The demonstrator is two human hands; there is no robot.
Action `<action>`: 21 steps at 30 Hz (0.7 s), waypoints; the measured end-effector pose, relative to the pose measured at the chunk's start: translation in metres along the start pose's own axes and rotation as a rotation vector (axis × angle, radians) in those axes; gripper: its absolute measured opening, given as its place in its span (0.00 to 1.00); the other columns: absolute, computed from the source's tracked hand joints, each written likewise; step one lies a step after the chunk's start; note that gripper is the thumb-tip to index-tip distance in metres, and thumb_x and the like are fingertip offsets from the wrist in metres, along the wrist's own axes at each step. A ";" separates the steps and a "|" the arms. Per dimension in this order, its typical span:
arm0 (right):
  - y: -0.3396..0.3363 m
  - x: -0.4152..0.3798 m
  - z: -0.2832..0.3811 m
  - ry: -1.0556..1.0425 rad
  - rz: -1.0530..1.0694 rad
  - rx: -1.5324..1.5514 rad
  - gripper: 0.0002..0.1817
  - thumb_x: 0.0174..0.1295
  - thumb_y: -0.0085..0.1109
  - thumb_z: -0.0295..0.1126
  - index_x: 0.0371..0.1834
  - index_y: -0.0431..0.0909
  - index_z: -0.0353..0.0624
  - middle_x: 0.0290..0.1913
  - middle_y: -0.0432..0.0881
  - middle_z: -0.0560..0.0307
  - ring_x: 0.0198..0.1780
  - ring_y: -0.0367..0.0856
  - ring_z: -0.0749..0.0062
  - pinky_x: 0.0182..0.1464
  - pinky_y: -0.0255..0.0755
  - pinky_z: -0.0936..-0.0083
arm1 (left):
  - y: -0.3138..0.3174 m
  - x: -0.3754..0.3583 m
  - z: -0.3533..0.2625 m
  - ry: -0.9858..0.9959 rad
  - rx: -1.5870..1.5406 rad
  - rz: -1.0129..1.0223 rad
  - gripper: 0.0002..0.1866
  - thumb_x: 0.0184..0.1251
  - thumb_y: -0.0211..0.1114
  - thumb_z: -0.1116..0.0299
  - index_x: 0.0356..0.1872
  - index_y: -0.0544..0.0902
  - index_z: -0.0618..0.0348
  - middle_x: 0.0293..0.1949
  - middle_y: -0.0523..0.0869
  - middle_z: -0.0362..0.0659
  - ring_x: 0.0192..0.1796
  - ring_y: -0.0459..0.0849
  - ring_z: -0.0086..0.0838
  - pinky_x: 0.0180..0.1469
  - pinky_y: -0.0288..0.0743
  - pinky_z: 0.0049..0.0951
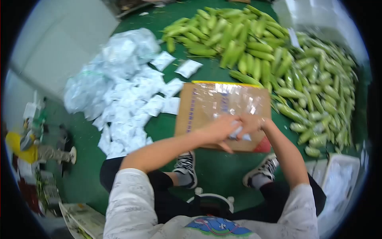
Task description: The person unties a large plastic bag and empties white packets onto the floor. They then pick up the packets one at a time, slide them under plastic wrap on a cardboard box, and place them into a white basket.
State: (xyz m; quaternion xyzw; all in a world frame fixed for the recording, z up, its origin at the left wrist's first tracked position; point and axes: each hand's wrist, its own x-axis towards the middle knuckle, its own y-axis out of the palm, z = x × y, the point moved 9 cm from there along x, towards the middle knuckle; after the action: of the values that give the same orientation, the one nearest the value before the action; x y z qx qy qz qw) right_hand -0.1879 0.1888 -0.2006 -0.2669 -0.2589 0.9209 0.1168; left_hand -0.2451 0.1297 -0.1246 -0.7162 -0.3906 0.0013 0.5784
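Both hands, left hand and right hand, pinch a thin, limp white packet by its edges over a cardboard box; it looks light and crushable.

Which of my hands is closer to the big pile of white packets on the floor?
Left. Your left hand is over the cardboard box, on the side facing the white packets. Your right hand is beside it, farther from them, toward the corn.

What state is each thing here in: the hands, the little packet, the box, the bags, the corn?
left hand: closed on the small packet
right hand: gripping the same small packet
small packet: held between both hands, above the box
cardboard box: lying flat on the floor, taped
white packets: loose heap, scattered
corn cobs: piled, wrapped in film
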 end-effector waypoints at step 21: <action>-0.017 -0.130 0.076 0.036 -1.249 -0.130 0.05 0.49 0.59 0.22 0.29 0.83 0.35 0.34 0.82 0.40 0.35 0.80 0.45 0.39 0.75 0.64 | 0.025 0.024 -0.011 -0.389 -0.009 0.587 0.31 0.44 0.75 0.63 0.51 0.75 0.60 0.40 0.84 0.56 0.46 0.83 0.48 0.48 0.76 0.41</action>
State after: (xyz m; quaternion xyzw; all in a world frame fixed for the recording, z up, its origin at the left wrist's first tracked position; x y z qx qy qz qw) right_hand -0.1207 0.1252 -0.0801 -0.0873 -0.4195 0.6566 0.6207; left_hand -0.2092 0.1338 -0.1308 -0.7868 -0.2710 0.3020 0.4651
